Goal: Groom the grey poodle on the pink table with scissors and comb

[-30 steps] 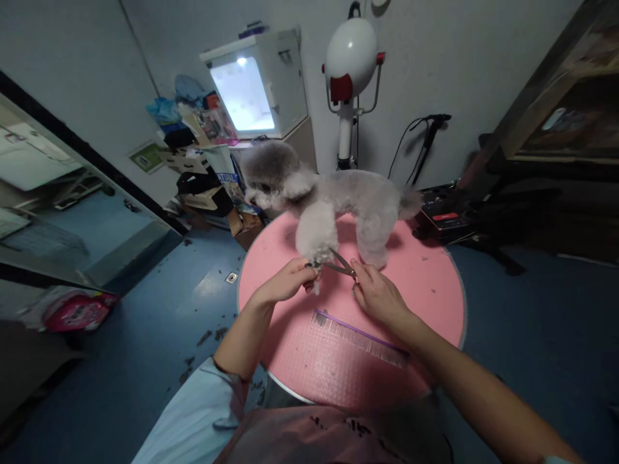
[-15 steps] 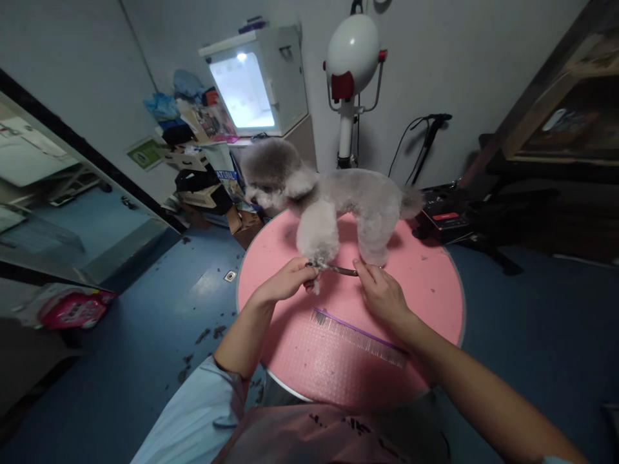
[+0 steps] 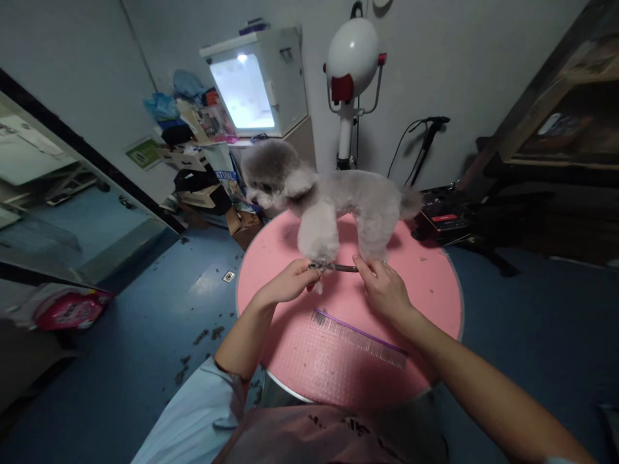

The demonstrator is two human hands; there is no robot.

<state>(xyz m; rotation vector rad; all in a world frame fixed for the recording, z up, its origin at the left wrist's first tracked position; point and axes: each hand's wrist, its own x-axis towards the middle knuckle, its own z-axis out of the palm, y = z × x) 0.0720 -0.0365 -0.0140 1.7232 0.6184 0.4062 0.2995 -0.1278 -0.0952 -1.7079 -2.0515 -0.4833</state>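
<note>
A small grey poodle (image 3: pixel 333 193) stands on a round pink grooming table (image 3: pixel 425 290), head to the left. My left hand (image 3: pixel 290 283) is closed round the dog's near front paw at the table surface. My right hand (image 3: pixel 384 290) grips a pair of scissors (image 3: pixel 338 267), blades closed and pointing left at that paw. A long metal comb with a purple spine (image 3: pixel 360 338) lies on the table just in front of my hands.
A white and red dryer on a stand (image 3: pixel 351 64) rises behind the dog. A lit white cabinet (image 3: pixel 256 84) and piled boxes (image 3: pixel 203 161) stand at back left. Dark equipment (image 3: pixel 445 216) sits right of the table. Fur clippings dot the blue floor (image 3: pixel 203 335).
The scissor blades were apart a second ago and are now closed at the paw. My hands and the dog have barely shifted.
</note>
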